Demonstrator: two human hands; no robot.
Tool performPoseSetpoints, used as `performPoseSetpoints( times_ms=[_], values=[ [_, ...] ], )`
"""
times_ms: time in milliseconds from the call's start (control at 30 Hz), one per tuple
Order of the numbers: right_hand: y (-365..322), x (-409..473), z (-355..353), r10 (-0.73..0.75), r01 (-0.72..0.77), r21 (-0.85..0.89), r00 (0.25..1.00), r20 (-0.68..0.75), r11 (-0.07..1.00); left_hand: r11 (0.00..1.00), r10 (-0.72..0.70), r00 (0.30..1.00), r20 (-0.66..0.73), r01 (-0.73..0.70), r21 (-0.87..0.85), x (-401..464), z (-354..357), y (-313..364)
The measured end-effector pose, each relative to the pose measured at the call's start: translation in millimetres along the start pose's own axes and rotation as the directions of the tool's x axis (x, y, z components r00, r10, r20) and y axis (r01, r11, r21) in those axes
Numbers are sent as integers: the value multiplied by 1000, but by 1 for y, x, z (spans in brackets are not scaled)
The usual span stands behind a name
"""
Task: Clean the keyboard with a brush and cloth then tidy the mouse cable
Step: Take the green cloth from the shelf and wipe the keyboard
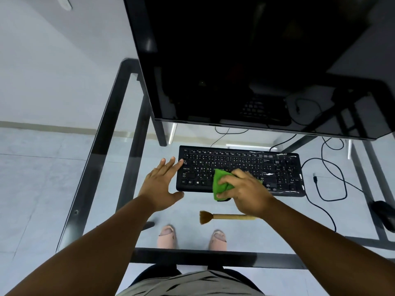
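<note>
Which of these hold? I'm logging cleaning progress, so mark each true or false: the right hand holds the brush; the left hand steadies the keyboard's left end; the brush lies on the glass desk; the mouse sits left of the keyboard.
1. The right hand holds the brush: false, it grips a green cloth on the keyboard.
2. The left hand steadies the keyboard's left end: true.
3. The brush lies on the glass desk: true.
4. The mouse sits left of the keyboard: false, it sits right.

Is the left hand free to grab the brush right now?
Probably yes. The left hand is open and holds nothing, and the brush lies bare on the glass desk, bristles toward it.
</note>
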State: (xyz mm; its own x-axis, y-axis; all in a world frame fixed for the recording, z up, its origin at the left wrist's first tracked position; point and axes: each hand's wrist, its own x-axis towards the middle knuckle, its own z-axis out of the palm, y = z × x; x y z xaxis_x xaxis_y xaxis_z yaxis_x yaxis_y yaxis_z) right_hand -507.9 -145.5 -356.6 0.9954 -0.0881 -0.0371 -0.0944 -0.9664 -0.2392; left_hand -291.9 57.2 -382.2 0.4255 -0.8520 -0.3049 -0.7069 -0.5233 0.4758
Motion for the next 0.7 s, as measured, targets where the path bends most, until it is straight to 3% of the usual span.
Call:
performPoseSetpoints(
  times_ms=[133,300,567,700],
  values=[
    [9,-9,-2,41,-40,19,998,-51,999,1000,-24,999,-46,24,6,-1,6,4],
    [-16,11,4,-4,4,46,1000,-15,999,998,-64,991,-116,66,14,-4,16,16],
    [43,-38,-9,30,-30,36,1000,2,999,992,-117,987,-111,122,42,-6,17,22],
    [39,-39,-12,47,-46,42,998,-38,998,987,-155,976,-155,158,7,-7,22,33]
  ],
)
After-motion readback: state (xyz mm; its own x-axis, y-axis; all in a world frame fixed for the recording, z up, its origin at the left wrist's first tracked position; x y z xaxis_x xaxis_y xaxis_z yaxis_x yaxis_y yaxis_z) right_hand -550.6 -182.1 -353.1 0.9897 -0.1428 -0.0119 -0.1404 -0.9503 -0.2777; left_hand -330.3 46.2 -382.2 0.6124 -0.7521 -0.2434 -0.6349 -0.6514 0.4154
